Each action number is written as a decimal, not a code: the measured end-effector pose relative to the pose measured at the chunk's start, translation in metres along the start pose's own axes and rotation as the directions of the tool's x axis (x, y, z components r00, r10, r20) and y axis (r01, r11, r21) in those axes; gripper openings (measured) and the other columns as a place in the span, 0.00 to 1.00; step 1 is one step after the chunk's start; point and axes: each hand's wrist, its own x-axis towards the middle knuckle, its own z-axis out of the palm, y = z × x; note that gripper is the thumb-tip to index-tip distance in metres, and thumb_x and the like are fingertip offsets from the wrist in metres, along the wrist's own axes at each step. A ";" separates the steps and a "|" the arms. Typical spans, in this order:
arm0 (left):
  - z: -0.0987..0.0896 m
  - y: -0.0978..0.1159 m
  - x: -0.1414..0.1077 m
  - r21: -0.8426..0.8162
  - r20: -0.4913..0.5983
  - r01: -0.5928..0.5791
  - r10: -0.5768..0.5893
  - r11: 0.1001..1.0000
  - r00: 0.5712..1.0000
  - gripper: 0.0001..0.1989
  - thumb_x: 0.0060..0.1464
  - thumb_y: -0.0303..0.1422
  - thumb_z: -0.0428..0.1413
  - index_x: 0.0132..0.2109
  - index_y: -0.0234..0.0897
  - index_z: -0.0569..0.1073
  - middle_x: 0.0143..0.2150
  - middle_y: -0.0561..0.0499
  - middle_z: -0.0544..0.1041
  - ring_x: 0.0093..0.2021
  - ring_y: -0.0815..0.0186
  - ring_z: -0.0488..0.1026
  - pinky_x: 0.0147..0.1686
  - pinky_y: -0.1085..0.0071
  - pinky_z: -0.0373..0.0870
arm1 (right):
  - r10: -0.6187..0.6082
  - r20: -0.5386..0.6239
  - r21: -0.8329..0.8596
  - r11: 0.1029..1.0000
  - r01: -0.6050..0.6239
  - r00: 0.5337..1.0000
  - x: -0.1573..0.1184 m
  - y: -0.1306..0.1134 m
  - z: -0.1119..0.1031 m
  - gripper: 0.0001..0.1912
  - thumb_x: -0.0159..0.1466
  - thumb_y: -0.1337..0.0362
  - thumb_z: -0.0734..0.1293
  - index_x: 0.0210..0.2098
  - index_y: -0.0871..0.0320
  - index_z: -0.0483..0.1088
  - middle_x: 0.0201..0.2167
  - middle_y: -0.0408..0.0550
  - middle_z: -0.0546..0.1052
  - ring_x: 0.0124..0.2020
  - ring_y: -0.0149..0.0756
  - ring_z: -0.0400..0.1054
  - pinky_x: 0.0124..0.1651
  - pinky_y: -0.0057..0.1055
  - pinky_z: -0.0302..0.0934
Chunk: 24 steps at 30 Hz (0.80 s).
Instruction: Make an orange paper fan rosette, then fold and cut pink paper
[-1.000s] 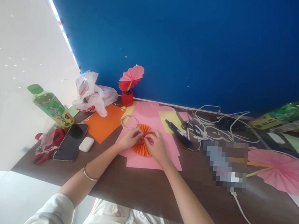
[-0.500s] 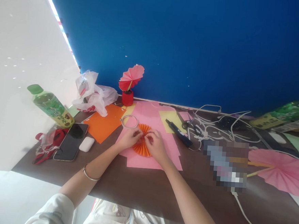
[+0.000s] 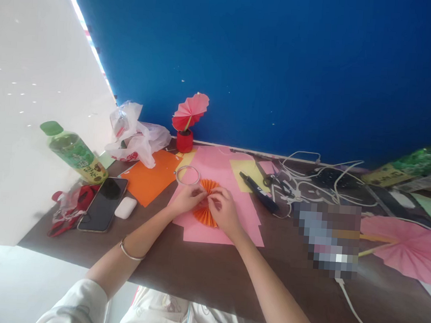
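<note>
A round orange pleated paper fan [image 3: 205, 217] lies over pink paper [image 3: 210, 236] in the middle of the desk. My left hand [image 3: 190, 198] is closed on its left side near the centre, fingertips pinched. From the right, my right hand [image 3: 224, 207] pinches the fan close to the middle too. The two sets of fingertips almost meet there and hide the fan's centre. Just behind my left hand a thin ring-shaped bangle [image 3: 187, 182] rests on the paper.
Left are a green-capped bottle [image 3: 74, 152], a phone [image 3: 102, 205], a white earbud case [image 3: 125, 208], orange paper [image 3: 153, 177] and a plastic bag [image 3: 138, 136]. A pink paper fan stands in a red pot [image 3: 184, 142]. Right are a black pen-like tool [image 3: 258, 191], white cables [image 3: 310, 175] and another pink fan [image 3: 408, 249].
Both hands keep their pinch on the orange fan, with only slight finger movement. The whole view has shifted very slightly; nothing else has visibly moved.
</note>
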 end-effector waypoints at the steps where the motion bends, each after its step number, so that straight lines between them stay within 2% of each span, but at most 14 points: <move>1: 0.000 0.000 0.000 -0.001 -0.001 0.001 -0.001 1.000 1.000 0.12 0.51 0.38 0.54 0.31 0.31 0.69 0.24 0.52 0.72 0.25 0.71 0.71 0.29 0.72 0.69 | -0.001 -0.003 0.007 1.000 0.001 1.000 -0.001 0.000 0.000 0.07 0.59 0.67 0.60 0.29 0.57 0.69 0.40 0.53 0.68 0.46 0.42 0.63 0.45 0.42 0.64; 10: 0.000 0.010 -0.004 -0.026 -0.025 0.044 -0.044 0.999 0.999 0.05 0.48 0.30 0.55 0.31 0.31 0.70 0.26 0.51 0.73 0.26 0.71 0.71 0.30 0.72 0.70 | -0.022 -0.005 0.033 0.999 0.022 1.000 -0.002 -0.003 -0.001 0.09 0.57 0.70 0.59 0.30 0.56 0.70 0.40 0.52 0.68 0.45 0.41 0.63 0.44 0.41 0.65; 14: 0.001 0.012 -0.005 -0.021 -0.028 0.059 -0.060 0.998 0.998 0.05 0.45 0.27 0.56 0.33 0.30 0.71 0.27 0.51 0.74 0.26 0.71 0.72 0.32 0.71 0.70 | -0.018 -0.004 0.033 0.999 0.018 1.000 -0.002 -0.003 -0.001 0.10 0.57 0.71 0.59 0.30 0.56 0.71 0.39 0.52 0.68 0.44 0.40 0.64 0.44 0.40 0.65; 24: 0.002 0.009 -0.006 0.150 -0.031 -0.062 0.067 0.987 0.997 0.06 0.44 0.24 0.54 0.33 0.32 0.73 0.30 0.49 0.77 0.30 0.70 0.73 0.32 0.73 0.70 | -0.034 -0.006 -0.014 0.999 0.034 0.999 -0.003 0.000 -0.001 0.10 0.57 0.71 0.59 0.31 0.56 0.71 0.39 0.51 0.69 0.44 0.41 0.64 0.48 0.43 0.62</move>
